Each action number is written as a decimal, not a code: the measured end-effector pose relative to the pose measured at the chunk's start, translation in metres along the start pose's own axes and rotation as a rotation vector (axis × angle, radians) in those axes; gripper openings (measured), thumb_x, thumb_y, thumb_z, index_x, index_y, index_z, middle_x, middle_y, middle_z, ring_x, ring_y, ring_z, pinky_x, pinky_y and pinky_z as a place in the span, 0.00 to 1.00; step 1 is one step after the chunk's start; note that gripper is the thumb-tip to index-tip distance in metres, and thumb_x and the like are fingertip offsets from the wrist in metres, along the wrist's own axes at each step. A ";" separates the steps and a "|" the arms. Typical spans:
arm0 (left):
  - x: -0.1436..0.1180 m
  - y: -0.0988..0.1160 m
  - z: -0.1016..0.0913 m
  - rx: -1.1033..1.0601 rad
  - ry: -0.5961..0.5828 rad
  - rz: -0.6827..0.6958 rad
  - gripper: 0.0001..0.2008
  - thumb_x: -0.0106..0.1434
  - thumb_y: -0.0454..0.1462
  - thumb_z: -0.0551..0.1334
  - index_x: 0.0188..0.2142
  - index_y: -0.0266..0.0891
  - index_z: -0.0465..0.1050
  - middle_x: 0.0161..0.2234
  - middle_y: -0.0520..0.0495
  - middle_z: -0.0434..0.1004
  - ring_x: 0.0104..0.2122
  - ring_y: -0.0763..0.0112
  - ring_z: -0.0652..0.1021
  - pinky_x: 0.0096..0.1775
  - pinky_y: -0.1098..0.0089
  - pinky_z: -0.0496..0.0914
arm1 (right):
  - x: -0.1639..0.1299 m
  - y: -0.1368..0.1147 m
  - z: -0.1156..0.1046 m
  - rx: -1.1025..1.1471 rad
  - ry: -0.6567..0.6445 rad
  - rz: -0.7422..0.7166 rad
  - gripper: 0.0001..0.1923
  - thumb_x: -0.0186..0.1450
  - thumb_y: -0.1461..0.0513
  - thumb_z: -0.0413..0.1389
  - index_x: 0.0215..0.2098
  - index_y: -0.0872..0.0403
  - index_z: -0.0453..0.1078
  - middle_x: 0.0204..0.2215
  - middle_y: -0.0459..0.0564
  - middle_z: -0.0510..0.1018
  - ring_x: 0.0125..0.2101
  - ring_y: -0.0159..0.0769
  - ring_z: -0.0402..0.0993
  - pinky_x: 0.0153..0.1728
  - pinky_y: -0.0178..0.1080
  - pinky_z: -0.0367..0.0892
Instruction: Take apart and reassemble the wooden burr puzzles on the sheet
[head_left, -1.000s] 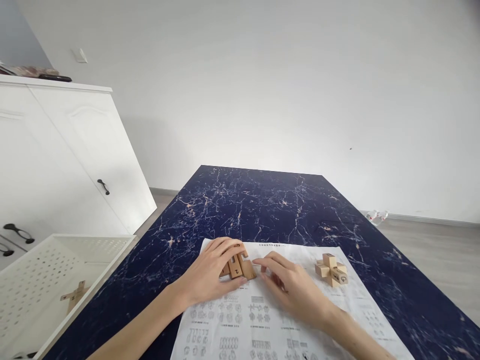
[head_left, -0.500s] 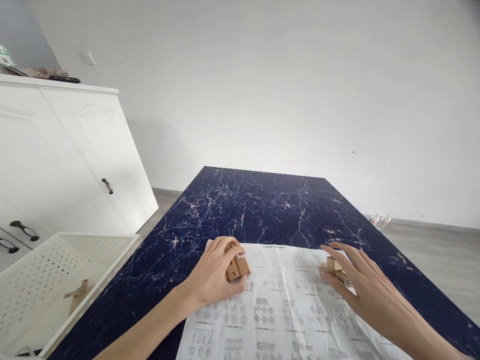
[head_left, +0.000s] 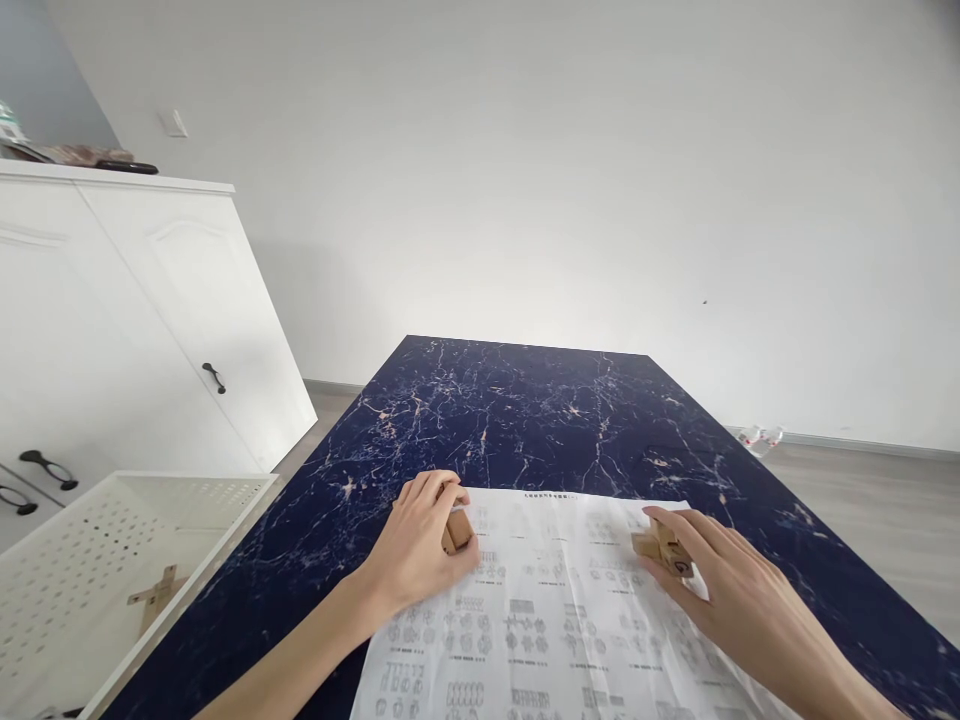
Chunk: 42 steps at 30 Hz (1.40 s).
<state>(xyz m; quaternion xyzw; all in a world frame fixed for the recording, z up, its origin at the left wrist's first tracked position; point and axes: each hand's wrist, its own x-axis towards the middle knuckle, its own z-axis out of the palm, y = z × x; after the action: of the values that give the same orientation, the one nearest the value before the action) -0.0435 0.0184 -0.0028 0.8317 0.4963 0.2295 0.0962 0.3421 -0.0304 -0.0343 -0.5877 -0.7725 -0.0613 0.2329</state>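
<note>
Left hand gripping blocks, right hand closed on puzzle, both on sheet over counter; crate left.

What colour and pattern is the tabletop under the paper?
Dark navy table with pale, marble-like veins, clearest in the head view.

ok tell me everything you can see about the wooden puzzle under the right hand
The wooden puzzle is a small knot of pale, unpainted wooden bars crossing one another, with a dark round mark on one bar's end. It sits on the printed instruction sheet, near the sheet's far right corner, on the dark blue marbled table. The right hand closes around it from the right, fingers over its top and near side.
</note>
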 end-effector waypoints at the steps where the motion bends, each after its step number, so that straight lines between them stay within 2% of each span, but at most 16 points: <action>1: 0.000 0.000 0.000 0.001 0.011 -0.001 0.14 0.60 0.37 0.66 0.46 0.42 0.71 0.55 0.39 0.74 0.58 0.43 0.75 0.57 0.43 0.72 | 0.001 0.000 0.000 0.000 0.003 -0.007 0.28 0.78 0.39 0.46 0.60 0.46 0.73 0.49 0.58 0.84 0.40 0.52 0.85 0.38 0.51 0.80; 6: 0.000 -0.001 0.000 0.005 0.069 0.014 0.20 0.58 0.35 0.68 0.50 0.43 0.71 0.58 0.38 0.73 0.62 0.40 0.72 0.60 0.42 0.71 | 0.011 -0.007 -0.009 0.095 -0.007 -0.016 0.26 0.78 0.40 0.48 0.61 0.43 0.72 0.52 0.57 0.84 0.41 0.51 0.86 0.36 0.47 0.81; 9: -0.001 0.004 -0.003 -0.032 0.074 0.039 0.18 0.65 0.39 0.67 0.54 0.44 0.71 0.61 0.38 0.73 0.63 0.41 0.72 0.56 0.47 0.74 | 0.021 -0.023 -0.019 0.230 -0.030 0.020 0.26 0.77 0.41 0.53 0.64 0.44 0.70 0.54 0.58 0.83 0.43 0.50 0.86 0.37 0.45 0.81; 12: -0.002 0.013 -0.008 -0.104 0.055 0.117 0.12 0.73 0.42 0.62 0.54 0.46 0.70 0.57 0.41 0.76 0.61 0.47 0.75 0.56 0.50 0.73 | 0.034 -0.048 -0.026 0.364 -0.071 0.042 0.25 0.76 0.42 0.56 0.64 0.45 0.69 0.52 0.57 0.85 0.45 0.50 0.86 0.40 0.46 0.81; 14: -0.003 0.019 -0.010 -0.173 0.018 0.160 0.11 0.76 0.43 0.60 0.55 0.46 0.70 0.54 0.43 0.79 0.55 0.53 0.78 0.58 0.51 0.72 | 0.043 -0.066 -0.025 0.461 -0.111 0.020 0.24 0.76 0.45 0.57 0.64 0.46 0.68 0.54 0.56 0.84 0.47 0.50 0.85 0.45 0.48 0.81; 17: -0.005 0.025 -0.013 -0.289 -0.084 0.142 0.12 0.78 0.46 0.57 0.56 0.47 0.69 0.53 0.44 0.79 0.49 0.58 0.80 0.54 0.56 0.75 | 0.055 -0.088 -0.014 0.601 -0.172 -0.040 0.21 0.76 0.50 0.58 0.64 0.46 0.68 0.56 0.55 0.83 0.49 0.49 0.83 0.49 0.49 0.80; 20: -0.006 0.028 -0.013 -0.381 -0.166 0.134 0.13 0.79 0.47 0.55 0.54 0.46 0.71 0.51 0.44 0.80 0.50 0.58 0.80 0.52 0.59 0.75 | 0.059 -0.104 0.003 0.700 -0.201 -0.071 0.21 0.76 0.53 0.59 0.65 0.46 0.66 0.56 0.56 0.82 0.49 0.48 0.82 0.49 0.50 0.79; 22: -0.006 0.029 -0.012 -0.400 -0.189 0.131 0.14 0.79 0.48 0.55 0.50 0.44 0.73 0.47 0.45 0.81 0.47 0.59 0.81 0.51 0.59 0.75 | 0.058 -0.112 0.014 0.742 -0.198 -0.085 0.23 0.76 0.55 0.59 0.66 0.47 0.65 0.56 0.56 0.82 0.50 0.48 0.82 0.51 0.51 0.79; 26: -0.004 0.032 -0.010 -0.398 -0.197 0.078 0.16 0.78 0.50 0.56 0.43 0.43 0.74 0.38 0.48 0.80 0.39 0.62 0.79 0.43 0.62 0.74 | 0.049 -0.120 0.029 0.800 -0.179 -0.091 0.26 0.75 0.57 0.61 0.69 0.46 0.64 0.57 0.56 0.80 0.53 0.48 0.81 0.54 0.53 0.79; 30: -0.003 0.035 -0.007 -0.406 -0.136 0.109 0.14 0.76 0.45 0.60 0.35 0.42 0.72 0.31 0.51 0.76 0.32 0.67 0.77 0.36 0.67 0.71 | 0.042 -0.122 0.030 0.817 -0.143 -0.151 0.29 0.77 0.56 0.61 0.72 0.42 0.59 0.59 0.54 0.79 0.54 0.47 0.81 0.53 0.52 0.80; 33: -0.004 0.036 -0.005 -0.419 -0.045 0.121 0.12 0.76 0.40 0.59 0.34 0.41 0.72 0.29 0.52 0.75 0.28 0.71 0.74 0.32 0.69 0.68 | 0.041 -0.124 0.025 0.749 -0.019 -0.170 0.27 0.77 0.56 0.60 0.70 0.46 0.59 0.59 0.58 0.77 0.54 0.49 0.80 0.53 0.53 0.80; 35: -0.004 0.035 -0.003 -0.414 0.017 0.144 0.11 0.76 0.39 0.58 0.36 0.40 0.73 0.29 0.52 0.76 0.27 0.72 0.73 0.31 0.69 0.68 | 0.041 -0.126 0.022 0.660 0.095 -0.200 0.19 0.77 0.57 0.60 0.63 0.50 0.64 0.55 0.60 0.76 0.50 0.50 0.80 0.49 0.53 0.81; 38: -0.004 0.035 -0.001 -0.338 0.109 0.227 0.06 0.72 0.36 0.61 0.37 0.40 0.74 0.30 0.52 0.77 0.29 0.70 0.75 0.34 0.68 0.69 | 0.040 -0.131 0.019 0.489 0.225 -0.271 0.11 0.76 0.59 0.59 0.54 0.53 0.67 0.46 0.60 0.75 0.41 0.49 0.78 0.38 0.50 0.79; 42: -0.004 0.034 0.000 -0.281 0.164 0.275 0.06 0.71 0.35 0.63 0.35 0.41 0.72 0.28 0.53 0.76 0.29 0.70 0.75 0.38 0.65 0.69 | 0.039 -0.133 0.017 0.414 0.245 -0.337 0.09 0.78 0.63 0.57 0.55 0.53 0.66 0.40 0.56 0.78 0.33 0.43 0.77 0.30 0.43 0.75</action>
<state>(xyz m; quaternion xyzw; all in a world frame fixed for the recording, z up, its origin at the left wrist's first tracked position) -0.0180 -0.0019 0.0090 0.8485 0.3475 0.3744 0.1384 0.2044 -0.0298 -0.0083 -0.3793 -0.8214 -0.0108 0.4258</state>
